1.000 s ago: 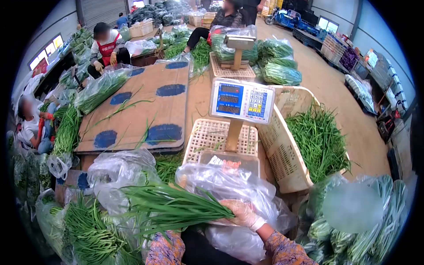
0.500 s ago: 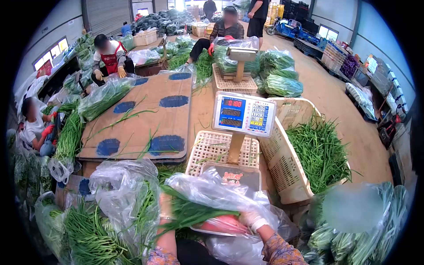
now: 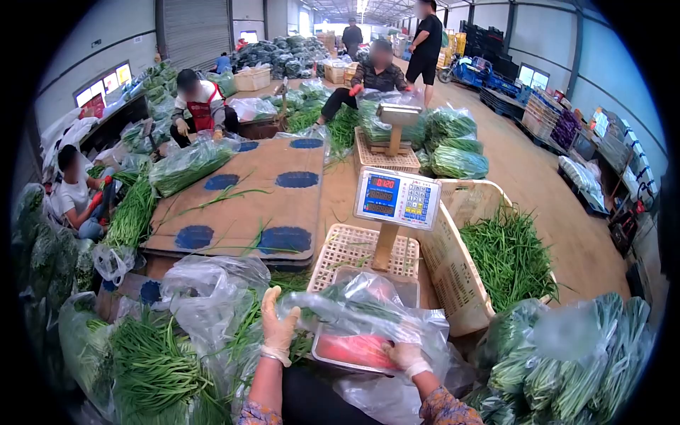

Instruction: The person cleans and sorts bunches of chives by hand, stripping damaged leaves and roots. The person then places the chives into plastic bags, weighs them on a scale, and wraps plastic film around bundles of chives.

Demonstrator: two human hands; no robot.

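Note:
My left hand (image 3: pixel 278 327), in a pale glove, is raised with its fingers closed at the left edge of a clear plastic bag (image 3: pixel 347 312). My right hand (image 3: pixel 406 356), also gloved, grips the bag's right side, its fingers partly hidden by the film. The bag is drawn out between both hands, with some green showing through. Under it lies a white-rimmed tray (image 3: pixel 320 348) with something red (image 3: pixel 354 351) in it. Just beyond stands a digital scale display (image 3: pixel 397 198) with red digits. Left of my left hand, an opened bag holds long green stalks (image 3: pixel 152 361).
A perforated crate of loose greens (image 3: pixel 503 255) stands right of the scale. Bundled greens in bags (image 3: pixel 567 354) lie at the lower right. A cardboard-topped surface (image 3: pixel 248 195) is ahead left. Several people, among them a seated person (image 3: pixel 379 74), are farther off.
The green stalks at my left hand are no longer seen there; that hand has come up to the bag's edge. The display's reading has dropped. My view has tilted up slightly.

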